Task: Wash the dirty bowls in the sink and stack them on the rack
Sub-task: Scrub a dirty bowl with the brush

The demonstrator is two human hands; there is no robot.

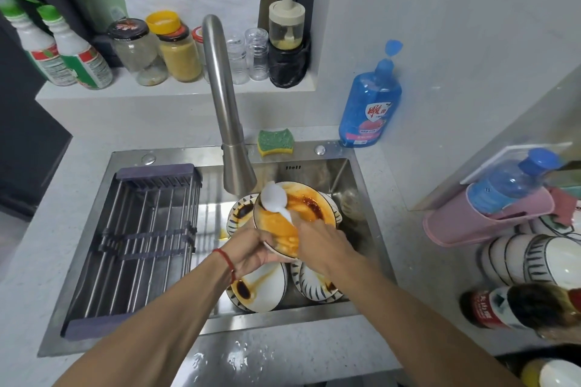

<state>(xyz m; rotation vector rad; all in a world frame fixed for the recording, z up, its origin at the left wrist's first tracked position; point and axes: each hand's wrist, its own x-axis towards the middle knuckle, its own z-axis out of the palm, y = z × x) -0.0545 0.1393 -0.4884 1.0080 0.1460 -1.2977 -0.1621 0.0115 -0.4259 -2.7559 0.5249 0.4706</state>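
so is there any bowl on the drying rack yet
No, the rack across the left of the sink holds nothing, while the stained bowls lie in the basin.

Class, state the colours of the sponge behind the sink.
Green top, yellow underside: the sponge, head view.

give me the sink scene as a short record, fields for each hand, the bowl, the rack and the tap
left hand: left hand grips the near rim of the held bowl
right hand: right hand holds the white spoon by its handle
held bowl: held bowl, tilted, orange sauce inside
rack: rack over the sink's left side, no bowls on it
tap: tap above the bowl; running water not discernible
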